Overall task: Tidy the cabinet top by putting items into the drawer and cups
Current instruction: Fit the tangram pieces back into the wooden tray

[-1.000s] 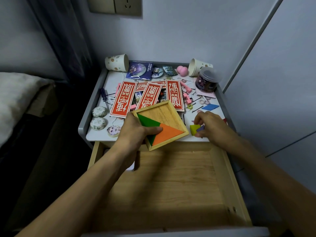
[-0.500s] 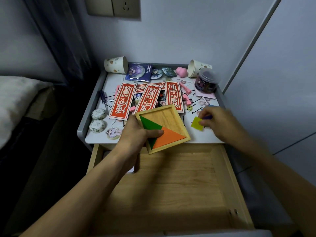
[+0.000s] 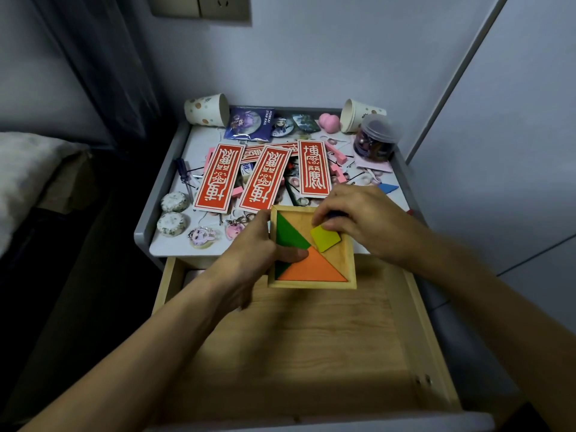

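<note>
A square wooden puzzle tray (image 3: pixel 350 263) hangs over the front edge of the cabinet top (image 3: pixel 174 244) and the open wooden drawer (image 3: pixel 290 347). It holds a green triangle (image 3: pixel 288 233) and an orange triangle (image 3: pixel 314 268). My left hand (image 3: pixel 252 254) grips the tray's left side, thumb on the pieces. My right hand (image 3: pixel 352 218) pinches a yellow square piece (image 3: pixel 325 238) inside the tray, with a dark purple piece tucked under its fingers. Two paper cups (image 3: pixel 205 110) (image 3: pixel 355 115) lie on their sides at the back corners.
Red bookmarks (image 3: pixel 218 177), round badges (image 3: pixel 173 202), keychains (image 3: pixel 202 236), pink blocks, hairpins, a blue piece (image 3: pixel 388 188) and a screwdriver (image 3: pixel 184 176) litter the top. A clear jar (image 3: pixel 377 138) stands back right. A wall is right, a bed left.
My right hand carried the yellow piece from the cabinet top leftward into the tray. My left hand turned the tray squarer and a little nearer.
</note>
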A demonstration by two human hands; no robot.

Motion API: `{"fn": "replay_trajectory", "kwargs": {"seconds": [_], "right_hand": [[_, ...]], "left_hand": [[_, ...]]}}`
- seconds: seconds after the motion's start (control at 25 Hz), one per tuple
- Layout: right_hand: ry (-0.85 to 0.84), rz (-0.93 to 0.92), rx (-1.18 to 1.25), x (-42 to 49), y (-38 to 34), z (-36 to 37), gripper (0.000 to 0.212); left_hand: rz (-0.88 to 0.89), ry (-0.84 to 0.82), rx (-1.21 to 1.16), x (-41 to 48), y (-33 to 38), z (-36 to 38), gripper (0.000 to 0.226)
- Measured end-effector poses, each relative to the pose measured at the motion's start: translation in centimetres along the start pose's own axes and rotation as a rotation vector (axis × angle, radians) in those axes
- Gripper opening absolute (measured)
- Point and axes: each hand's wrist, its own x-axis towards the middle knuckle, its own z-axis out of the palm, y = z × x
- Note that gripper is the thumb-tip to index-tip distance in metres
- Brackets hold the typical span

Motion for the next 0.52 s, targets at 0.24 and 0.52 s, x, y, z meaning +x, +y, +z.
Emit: {"fn": "replay_trajectory", "kwargs": {"seconds": [0.24, 0.52], "right_hand": [[0.174, 0.06, 0.162, -0.7, -0.4, -0.8, 0.023], [0.062, 0.074, 0.225, -1.6, -0.7, -0.5, 0.016]], "left_hand": [[-0.046, -0.067, -0.062, 0.3, 0.1, -0.3, 0.057], [-0.027, -0.042, -0.104, 0.3, 0.2, -0.5, 0.051]]}}
